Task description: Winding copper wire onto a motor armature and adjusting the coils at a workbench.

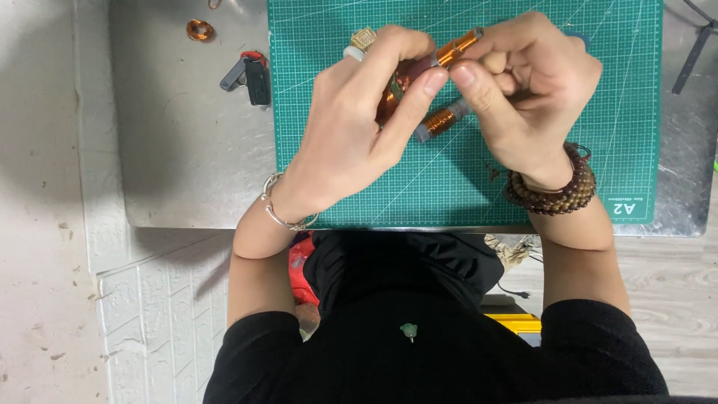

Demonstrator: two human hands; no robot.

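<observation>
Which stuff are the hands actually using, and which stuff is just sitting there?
In use:
- left hand and right hand, both gripping the copper wire coils
- green cutting mat under them

Just lying about:
- small loose copper coil on the metal table
- black and red tool
- dark rod at the right edge

Your left grip (pixel 359 120) and right grip (pixel 523 90) pinch one copper-wound coil (pixel 458 48), tilted, its upper end poking out above your fingers. A second copper-wound coil (pixel 441 121) lies just below, slanted likewise.
</observation>
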